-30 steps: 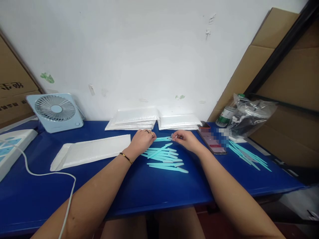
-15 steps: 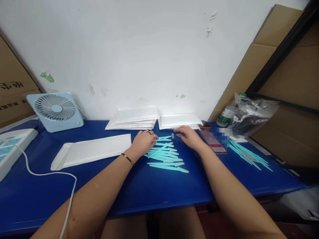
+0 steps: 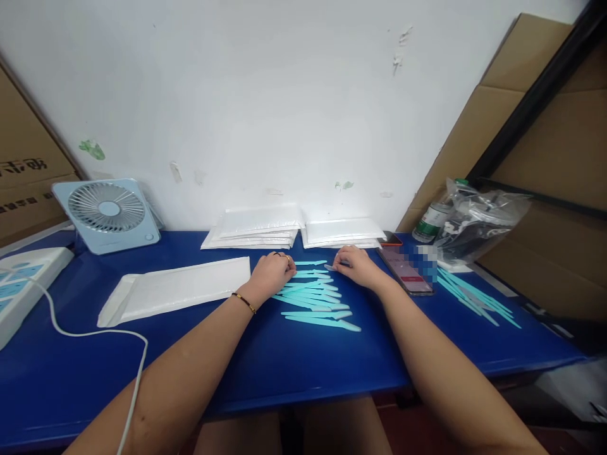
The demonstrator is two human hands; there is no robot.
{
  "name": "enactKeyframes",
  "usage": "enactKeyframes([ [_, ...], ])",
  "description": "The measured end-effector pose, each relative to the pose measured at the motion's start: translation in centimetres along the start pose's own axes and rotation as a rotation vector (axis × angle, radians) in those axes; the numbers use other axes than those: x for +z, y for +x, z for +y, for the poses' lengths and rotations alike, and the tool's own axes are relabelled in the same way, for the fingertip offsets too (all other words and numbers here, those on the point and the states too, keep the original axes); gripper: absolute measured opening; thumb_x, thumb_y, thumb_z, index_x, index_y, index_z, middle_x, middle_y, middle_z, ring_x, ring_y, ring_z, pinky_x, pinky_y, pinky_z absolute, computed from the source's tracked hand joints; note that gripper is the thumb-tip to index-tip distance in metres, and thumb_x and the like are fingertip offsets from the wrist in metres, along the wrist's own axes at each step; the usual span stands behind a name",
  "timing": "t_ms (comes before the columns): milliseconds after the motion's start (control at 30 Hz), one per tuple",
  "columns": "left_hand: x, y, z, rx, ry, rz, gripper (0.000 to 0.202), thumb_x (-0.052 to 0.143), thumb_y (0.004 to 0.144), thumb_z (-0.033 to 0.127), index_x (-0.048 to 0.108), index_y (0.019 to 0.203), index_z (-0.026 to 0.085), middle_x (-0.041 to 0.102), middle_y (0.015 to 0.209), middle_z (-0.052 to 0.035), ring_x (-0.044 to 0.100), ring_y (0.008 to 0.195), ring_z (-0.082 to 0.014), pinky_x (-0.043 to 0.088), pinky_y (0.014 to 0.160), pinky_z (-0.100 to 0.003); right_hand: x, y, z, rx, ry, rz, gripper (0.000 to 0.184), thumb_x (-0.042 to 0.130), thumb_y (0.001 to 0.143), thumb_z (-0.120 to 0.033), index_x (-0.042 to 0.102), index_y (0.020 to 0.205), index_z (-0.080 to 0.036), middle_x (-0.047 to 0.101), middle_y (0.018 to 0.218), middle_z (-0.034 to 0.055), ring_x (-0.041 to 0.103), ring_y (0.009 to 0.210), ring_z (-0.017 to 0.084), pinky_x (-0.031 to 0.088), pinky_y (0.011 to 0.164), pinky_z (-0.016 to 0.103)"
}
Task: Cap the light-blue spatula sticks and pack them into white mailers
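Turquoise eyebrow razors (image 3: 308, 296) lie in a loose column on the blue table, handles to the left and blade ends to the right. My left hand (image 3: 271, 275) is closed at the column's upper left, its fingertips pinching the handle end of one razor (image 3: 309, 274). Opposite it, my right hand (image 3: 356, 264) pinches a small clear blade cap (image 3: 329, 267) close to that razor's blade end. Whether cap and blade touch I cannot tell. Above them a single razor (image 3: 310, 263) lies apart, and two more (image 3: 318, 321) lie nearest me.
A white padded mailer (image 3: 180, 287) lies at left, with stacked mailers (image 3: 256, 227) along the wall. A blue fan (image 3: 107, 215), a power strip (image 3: 33, 284) and its white cable are further left. At right are a phone (image 3: 403, 268), more razors (image 3: 474, 297), a bottle (image 3: 432, 218) and a plastic bag (image 3: 484, 221).
My right hand has closed its fingers on the clear cap, which lay loose on the table before. My left hand's fingers have drawn together on a razor handle, slightly lower.
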State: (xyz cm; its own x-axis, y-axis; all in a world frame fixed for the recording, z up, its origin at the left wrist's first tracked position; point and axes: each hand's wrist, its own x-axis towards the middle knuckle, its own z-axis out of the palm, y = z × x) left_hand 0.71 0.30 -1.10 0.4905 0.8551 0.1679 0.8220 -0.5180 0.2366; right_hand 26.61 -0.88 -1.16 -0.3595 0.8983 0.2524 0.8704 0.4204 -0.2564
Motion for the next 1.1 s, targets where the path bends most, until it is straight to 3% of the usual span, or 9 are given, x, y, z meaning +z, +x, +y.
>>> enactKeyframes([
  [167,0.1,-0.1,0.0,-0.005,-0.062,0.018,0.017,0.051,0.082,0.033,0.064,0.078,0.022,0.066,0.084,-0.0022,0.059,0.084,-0.0204,0.042,0.07,-0.03,-0.2,-0.1,0.0,0.005,0.113,-0.055,0.016,0.055,0.083,-0.028,0.066,0.074,-0.021,0.062,0.094,0.0039,0.053,0.094,0.02,0.035,0.083,0.035],
  [500,-0.2,-0.1,0.2,-0.003,-0.085,-0.005,0.014,0.05,0.082,0.028,0.063,0.082,0.023,0.067,0.083,-0.0002,0.06,0.082,-0.0178,0.043,0.067,-0.026,-0.8,-0.3,-0.5,0.109,0.111,-0.126,0.017,0.056,0.081,-0.028,0.069,0.073,-0.021,0.06,0.096,0.0045,0.052,0.098,0.024,0.031,0.086,0.042],
  [667,-0.2,-0.3,0.3,0.029,-0.064,0.014,0.015,0.05,0.083,0.027,0.064,0.085,0.022,0.065,0.09,-0.0018,0.059,0.088,-0.0187,0.045,0.076,-0.029,-0.7,-0.3,-1.2,0.13,0.129,-0.085,0.016,0.058,0.08,-0.03,0.07,0.073,-0.023,0.059,0.098,0.0046,0.052,0.099,0.024,0.031,0.087,0.043],
  [833,-0.7,-1.8,2.3,0.084,-0.033,0.038,0.035,0.04,0.09,0.034,0.057,0.116,0.018,0.056,0.123,-0.0092,0.047,0.117,-0.0224,0.04,0.096,-0.034,-1.0,-0.9,-1.2,0.091,0.109,-0.015,0.011,0.062,0.077,-0.032,0.07,0.08,-0.024,0.06,0.098,0.0049,0.054,0.095,0.023,0.032,0.085,0.04],
  [967,-0.4,-3.4,4.0,0.062,0.017,-0.098,0.066,0.032,0.089,0.054,0.038,0.136,0.008,0.033,0.144,-0.0192,0.024,0.136,-0.03,0.029,0.106,-0.043,-1.1,-1.2,-1.0,0.076,0.089,-0.042,0.012,0.069,0.071,-0.033,0.07,0.078,-0.024,0.062,0.09,0.0033,0.056,0.087,0.021,0.033,0.081,0.037],
  [1100,0.3,-4.0,4.5,0.031,0.025,-0.203,0.077,0.024,0.087,0.064,0.028,0.142,0.009,0.022,0.149,-0.0192,0.016,0.138,-0.0325,0.022,0.108,-0.05,-0.7,-0.9,-1.1,0.102,0.105,-0.03,0.007,0.067,0.072,-0.029,0.069,0.072,-0.022,0.063,0.085,0.0018,0.057,0.081,0.018,0.033,0.079,0.035],
])
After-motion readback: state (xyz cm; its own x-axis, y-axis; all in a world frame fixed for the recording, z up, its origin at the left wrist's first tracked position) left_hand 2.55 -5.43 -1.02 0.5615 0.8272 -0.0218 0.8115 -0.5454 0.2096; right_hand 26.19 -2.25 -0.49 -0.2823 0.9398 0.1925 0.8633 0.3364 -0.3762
